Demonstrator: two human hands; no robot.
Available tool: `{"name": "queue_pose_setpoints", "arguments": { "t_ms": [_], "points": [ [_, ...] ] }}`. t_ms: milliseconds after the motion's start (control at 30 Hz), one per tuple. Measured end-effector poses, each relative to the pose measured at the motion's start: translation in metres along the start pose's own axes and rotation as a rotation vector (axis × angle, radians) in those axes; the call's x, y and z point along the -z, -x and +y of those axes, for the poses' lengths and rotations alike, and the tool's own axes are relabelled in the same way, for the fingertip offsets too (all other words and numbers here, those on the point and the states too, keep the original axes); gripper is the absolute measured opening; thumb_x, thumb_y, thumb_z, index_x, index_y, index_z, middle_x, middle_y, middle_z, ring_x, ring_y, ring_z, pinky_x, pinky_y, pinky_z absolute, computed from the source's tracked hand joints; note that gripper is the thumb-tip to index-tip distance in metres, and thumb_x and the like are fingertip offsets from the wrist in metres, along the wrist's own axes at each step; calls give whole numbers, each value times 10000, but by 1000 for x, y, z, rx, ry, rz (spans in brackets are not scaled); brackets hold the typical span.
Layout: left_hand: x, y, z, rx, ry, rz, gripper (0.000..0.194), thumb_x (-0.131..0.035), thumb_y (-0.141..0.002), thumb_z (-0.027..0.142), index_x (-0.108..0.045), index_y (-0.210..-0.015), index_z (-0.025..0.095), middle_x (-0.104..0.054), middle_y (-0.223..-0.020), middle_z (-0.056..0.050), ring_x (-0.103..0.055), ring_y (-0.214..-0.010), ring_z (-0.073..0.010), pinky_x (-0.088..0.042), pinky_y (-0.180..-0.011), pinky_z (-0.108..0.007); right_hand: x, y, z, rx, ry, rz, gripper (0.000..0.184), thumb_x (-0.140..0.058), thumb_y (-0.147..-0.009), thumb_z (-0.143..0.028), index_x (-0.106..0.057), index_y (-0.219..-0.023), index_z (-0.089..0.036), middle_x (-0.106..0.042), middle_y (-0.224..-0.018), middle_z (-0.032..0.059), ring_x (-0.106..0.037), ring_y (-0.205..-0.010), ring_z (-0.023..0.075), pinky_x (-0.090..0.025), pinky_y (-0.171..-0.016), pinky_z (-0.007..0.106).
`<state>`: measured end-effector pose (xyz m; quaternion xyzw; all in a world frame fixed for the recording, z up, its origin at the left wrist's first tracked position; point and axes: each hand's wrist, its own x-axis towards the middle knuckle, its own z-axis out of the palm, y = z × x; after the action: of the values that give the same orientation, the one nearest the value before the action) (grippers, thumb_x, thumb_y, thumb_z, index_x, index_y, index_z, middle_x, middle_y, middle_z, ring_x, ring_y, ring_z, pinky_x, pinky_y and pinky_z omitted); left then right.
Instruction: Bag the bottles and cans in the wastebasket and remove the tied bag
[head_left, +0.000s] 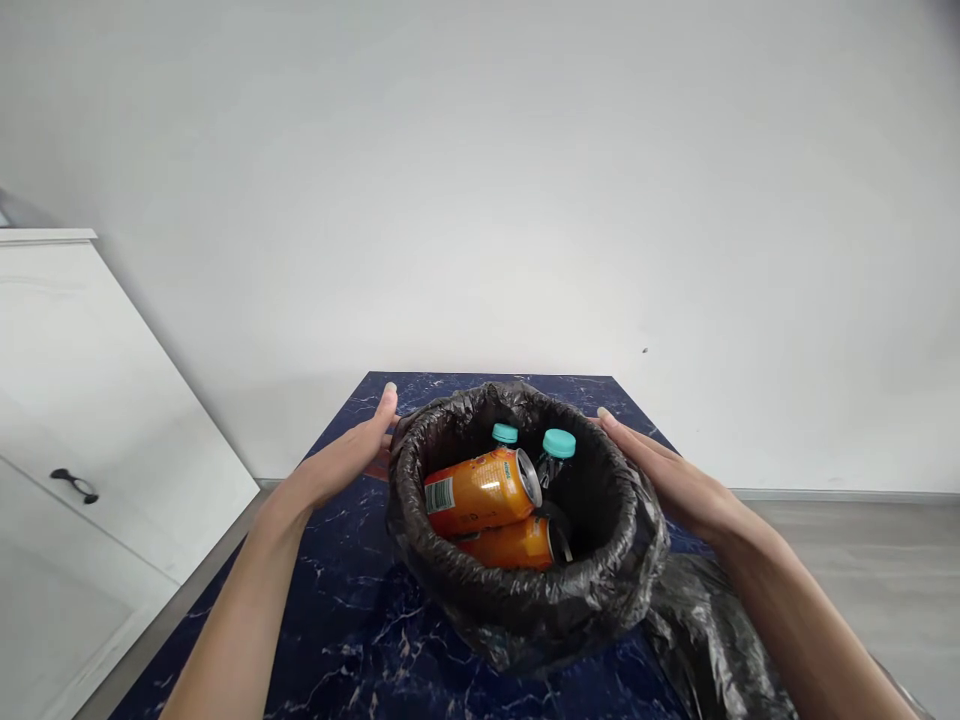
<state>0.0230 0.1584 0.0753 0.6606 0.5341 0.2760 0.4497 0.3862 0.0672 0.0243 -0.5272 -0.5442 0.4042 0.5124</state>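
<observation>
A trash bin (525, 610) lined with a black plastic bag stands over the middle of the table, its mouth facing me. Inside it lie two orange drink cans, an upper can (480, 492) and a lower can (517, 545) partly under it. Behind them show two bottles with turquoise caps, a small cap (505, 433) and a larger cap (559, 443). My left hand (352, 452) presses against the bin's left side, thumb pointing up. Against the right side lies my right hand (667, 470), its fingers mostly hidden behind the bag. Together they hold the bin between them.
The table (352, 620) has a dark blue marbled top and meets a white wall (480, 200) at the back. Loose black bag plastic (709, 625) spreads at the right, below my right forearm. A white cabinet (90, 400) with a dark handle stands left.
</observation>
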Motion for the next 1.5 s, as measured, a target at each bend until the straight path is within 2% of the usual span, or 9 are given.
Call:
{"name": "queue_pose_setpoints", "arguments": {
  "t_ms": [167,267,433,600,833,967,1167,1367,1500],
  "points": [
    [-6,9,17,-135,271,-76,534,-678,-932,724,-795,-1184,268,-832,-1009,-92,-787,-1040,-322,-648,-913,-451,-4,-1,-10,-131,-320,-66,493,-774,-938,-596,-758,-1337,-307,-717,-1470,42,-696,-1330,275,-544,-1172,417],
    [-9,15,22,-171,356,-39,517,-804,-882,632,-757,-1269,291,-814,-1156,-99,-776,-1087,-314,-654,-861,-400,-4,1,-19,-138,-380,0,502,-831,-897,-523,-751,-1330,-283,-775,-1362,66,-754,-1217,284,-602,-1089,404],
    [-11,21,28,-165,400,51,657,-920,-766,488,-681,-1349,303,-786,-1018,-66,-761,-851,-256,-607,-670,-323,-4,7,-29,-46,-327,219,565,-905,-803,-478,-709,-1297,-285,-810,-1120,52,-792,-937,281,-668,-794,388],
    [-17,33,38,-347,489,254,494,-938,-735,331,-704,-1168,303,-543,-834,36,-530,-663,-112,-468,-580,-239,-10,21,-41,201,-237,468,460,-920,-776,-442,-671,-1143,-323,-691,-1066,3,-666,-757,170,-571,-613,284],
    [-32,49,42,-609,382,556,194,-861,-882,272,-687,-967,275,-324,-758,41,-355,-710,-143,-433,-737,-284,-24,35,-49,369,-79,615,339,-838,-879,-396,-634,-1140,-324,-562,-1009,8,-530,-753,165,-492,-630,293],
    [-30,44,41,-538,201,602,334,-854,-868,444,-677,-1099,280,-563,-968,2,-539,-813,-158,-489,-774,-289,-17,29,-47,260,-93,539,361,-852,-858,-480,-665,-1115,-311,-622,-1128,19,-567,-726,145,-504,-594,281],
    [-12,36,32,-228,-115,409,681,-692,-883,773,-623,-1373,306,-741,-1164,-87,-679,-975,-283,-534,-739,-355,-2,19,-39,-41,-51,259,590,-763,-895,-681,-660,-1361,-334,-777,-1044,45,-733,-828,253,-604,-633,339],
    [-26,36,33,-336,25,363,603,-695,-923,712,-643,-1380,321,-723,-1284,-66,-704,-1066,-286,-563,-794,-338,-6,17,-35,2,-213,204,452,-783,-926,-564,-726,-1328,-366,-764,-1369,21,-743,-1219,300,-641,-991,410],
    [-36,34,33,-352,118,401,520,-646,-983,655,-632,-1362,300,-735,-1102,-42,-710,-971,-255,-561,-780,-326,-10,19,-36,57,-270,144,365,-736,-975,-502,-743,-1315,-372,-706,-1482,-1,-677,-1355,292,-589,-1116,431]
  ]
}}
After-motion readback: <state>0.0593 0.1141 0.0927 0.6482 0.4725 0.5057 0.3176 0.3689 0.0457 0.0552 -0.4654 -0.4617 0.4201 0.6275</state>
